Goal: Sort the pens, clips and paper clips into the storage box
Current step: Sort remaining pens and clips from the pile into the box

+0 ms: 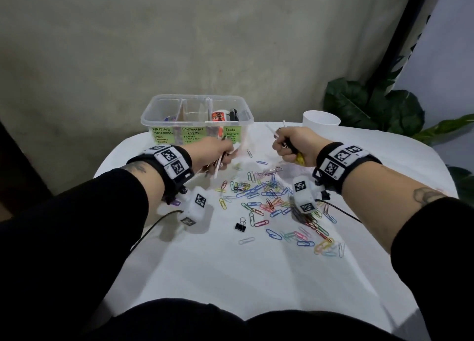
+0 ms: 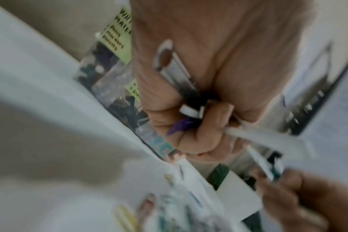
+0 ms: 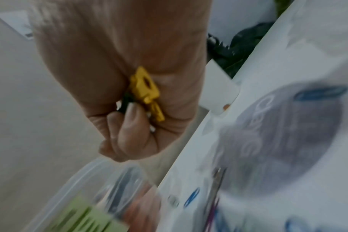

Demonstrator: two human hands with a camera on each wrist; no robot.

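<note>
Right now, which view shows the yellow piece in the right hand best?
The right wrist view: the yellow piece sits sharp and central in the right hand, fingers curled round it. The head view shows only a yellow sliver under the fist; the left wrist view shows none.

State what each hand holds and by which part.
Left hand grips a bundle of pens around their middles, with both ends sticking out. Right hand is fisted around more pens and a yellow plastic piece; the exact hold is hidden.
</note>
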